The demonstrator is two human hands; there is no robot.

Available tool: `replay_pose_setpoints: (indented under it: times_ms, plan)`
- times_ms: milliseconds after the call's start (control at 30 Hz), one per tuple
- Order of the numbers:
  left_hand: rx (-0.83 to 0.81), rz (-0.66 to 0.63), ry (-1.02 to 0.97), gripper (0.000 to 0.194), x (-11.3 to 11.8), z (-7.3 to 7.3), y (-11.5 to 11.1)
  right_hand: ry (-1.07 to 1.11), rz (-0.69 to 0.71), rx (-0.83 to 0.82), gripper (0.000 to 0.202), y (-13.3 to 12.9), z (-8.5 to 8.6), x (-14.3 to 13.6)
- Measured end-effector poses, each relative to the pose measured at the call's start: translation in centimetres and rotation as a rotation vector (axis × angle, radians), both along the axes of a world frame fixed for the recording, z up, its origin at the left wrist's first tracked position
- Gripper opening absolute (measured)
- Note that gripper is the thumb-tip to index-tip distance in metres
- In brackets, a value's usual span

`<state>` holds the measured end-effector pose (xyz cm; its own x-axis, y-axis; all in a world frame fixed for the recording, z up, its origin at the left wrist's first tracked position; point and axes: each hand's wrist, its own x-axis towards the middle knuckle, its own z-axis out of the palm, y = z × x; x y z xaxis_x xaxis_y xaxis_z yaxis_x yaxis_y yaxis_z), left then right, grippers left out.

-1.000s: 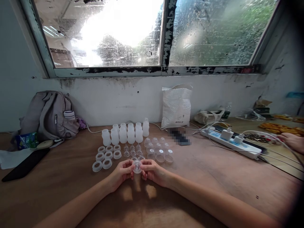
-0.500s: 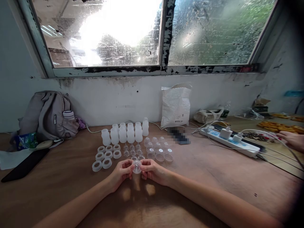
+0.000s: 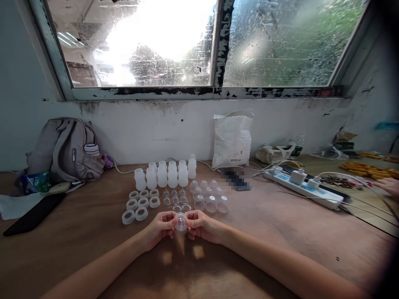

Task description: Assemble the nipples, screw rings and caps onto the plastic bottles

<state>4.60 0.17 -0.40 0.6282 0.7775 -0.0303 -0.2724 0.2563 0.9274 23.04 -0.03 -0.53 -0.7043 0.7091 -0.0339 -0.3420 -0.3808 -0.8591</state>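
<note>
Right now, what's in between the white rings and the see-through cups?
Small clear round pieces, in rows, lie between the white rings and the see-through cups, as the head view shows.

No text, brand or number is readable: the small dark print low on the white plastic bag (image 3: pixel 232 139) at upper centre-right and the markings on the green-blue packet (image 3: pixel 36 182) at left are too small or blurred to make out.

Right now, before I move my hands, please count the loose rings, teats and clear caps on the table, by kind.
Rings: 8
Teats: 8
Clear caps: 9
Total: 25
</note>
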Motion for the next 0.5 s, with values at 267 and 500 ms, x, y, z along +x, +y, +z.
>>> replay_pose_setpoints:
  times_ms: [267,500]
  plan:
    - [-0.034,-0.026,-0.032,0.028,-0.24,-0.17,0.44,0.067,-0.01,-0.039,0.016,0.39,-0.47,0.09]
    - [0.023,-0.021,-0.045,0.021,0.01,0.46,-0.14,0.088,-0.032,-0.068,0.021,0.31,-0.15,-0.14]
